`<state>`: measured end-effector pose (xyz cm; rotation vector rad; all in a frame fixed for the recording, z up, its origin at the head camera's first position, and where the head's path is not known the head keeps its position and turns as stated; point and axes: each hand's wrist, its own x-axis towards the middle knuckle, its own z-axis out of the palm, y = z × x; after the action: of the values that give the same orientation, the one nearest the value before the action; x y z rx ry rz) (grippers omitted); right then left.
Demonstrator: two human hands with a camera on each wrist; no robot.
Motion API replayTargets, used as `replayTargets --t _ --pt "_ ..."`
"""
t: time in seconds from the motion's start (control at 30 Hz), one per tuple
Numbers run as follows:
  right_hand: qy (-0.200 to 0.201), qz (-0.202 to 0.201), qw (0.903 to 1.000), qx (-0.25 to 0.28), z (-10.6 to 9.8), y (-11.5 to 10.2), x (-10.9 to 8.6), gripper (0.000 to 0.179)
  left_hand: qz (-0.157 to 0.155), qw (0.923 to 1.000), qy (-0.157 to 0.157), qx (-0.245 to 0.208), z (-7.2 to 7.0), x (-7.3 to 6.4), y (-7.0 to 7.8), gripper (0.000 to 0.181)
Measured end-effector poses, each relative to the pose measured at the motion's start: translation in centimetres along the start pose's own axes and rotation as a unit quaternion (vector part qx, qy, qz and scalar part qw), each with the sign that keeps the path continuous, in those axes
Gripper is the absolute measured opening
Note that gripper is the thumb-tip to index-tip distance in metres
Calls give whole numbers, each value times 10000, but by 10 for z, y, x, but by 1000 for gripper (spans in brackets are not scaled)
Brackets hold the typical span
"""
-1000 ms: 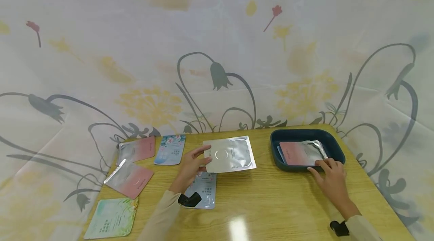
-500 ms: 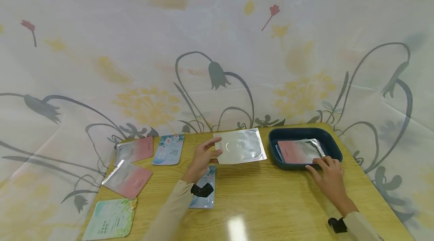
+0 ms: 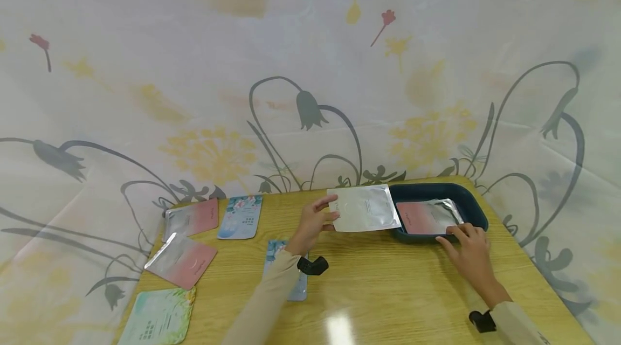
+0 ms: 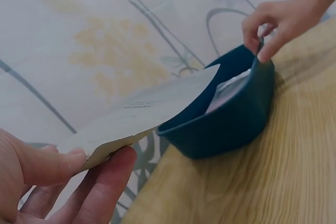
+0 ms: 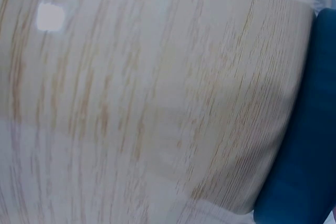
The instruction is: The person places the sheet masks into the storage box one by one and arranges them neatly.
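The left hand [image 3: 313,225] pinches a cream packet [image 3: 366,208] beside the left end of the tub [image 3: 474,210]; the right hand [image 3: 469,254] pinches its near rim [image 3: 418,237]. Inside lies a pink packet [image 3: 413,218].

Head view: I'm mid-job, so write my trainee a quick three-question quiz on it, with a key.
1. Which hand holds the cream-and-silver foil sachet?
2. True or false: the right hand grips the rim of the dark blue basin.
3. How many pink-and-silver foil sachets lie on the wooden table, outside the basin?

Key: 1. The left hand. 2. True. 3. Two.
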<state>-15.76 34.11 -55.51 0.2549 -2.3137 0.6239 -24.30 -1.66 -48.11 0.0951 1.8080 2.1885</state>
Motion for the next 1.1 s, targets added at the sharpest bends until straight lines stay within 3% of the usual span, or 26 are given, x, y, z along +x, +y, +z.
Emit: replayTargets --t 0.13,0.33,0.6,0.8,1.0,1.1 --pt "47 -11 10000 58 -1 1 0 43 40 10000 -90 1 13 6 -4 42" --pt "10 40 10000 2 -1 3 -1 28 13 9999 -101 -85 32 13 -9 43" --pt "86 1 10000 34 1 3 -1 27 7 9996 -110 -244 54 25 -11 43" --pt "107 -6 9999 33 1 1 0 49 -36 9996 -102 -252 72 30 -12 43" --pt "19 72 9999 -99 1 1 -1 30 -32 9993 -153 -329 96 36 -14 42" --pt "50 57 9999 -113 3 2 -2 31 -32 9988 -184 -450 106 41 -16 42"
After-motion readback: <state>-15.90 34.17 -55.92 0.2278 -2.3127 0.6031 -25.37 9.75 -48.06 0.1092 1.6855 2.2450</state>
